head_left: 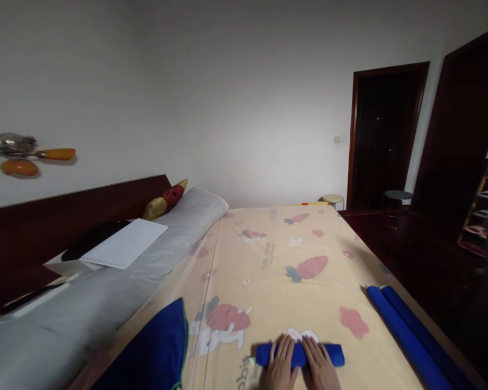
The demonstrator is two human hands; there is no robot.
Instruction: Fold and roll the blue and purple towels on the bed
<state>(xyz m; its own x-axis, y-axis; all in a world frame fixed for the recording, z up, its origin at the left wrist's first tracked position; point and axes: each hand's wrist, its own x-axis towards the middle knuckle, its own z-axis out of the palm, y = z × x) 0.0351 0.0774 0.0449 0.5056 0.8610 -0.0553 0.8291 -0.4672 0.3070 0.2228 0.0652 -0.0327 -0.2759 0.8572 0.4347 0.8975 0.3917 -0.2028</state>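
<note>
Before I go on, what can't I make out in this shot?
Head view, middle of the short blue roll: partly hidden under the left hand and right hand.
Head view, wrists: cut off by the bottom edge.
Head view, blue cloth: near part cut off by the bottom edge.
Head view, black item: partly covered by the white flat object.

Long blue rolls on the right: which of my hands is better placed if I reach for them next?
Probably your right hand: it rests toward the right end of the short blue roll, nearer the long blue rolls. Your left hand, on the same roll, is farther from them.
</note>
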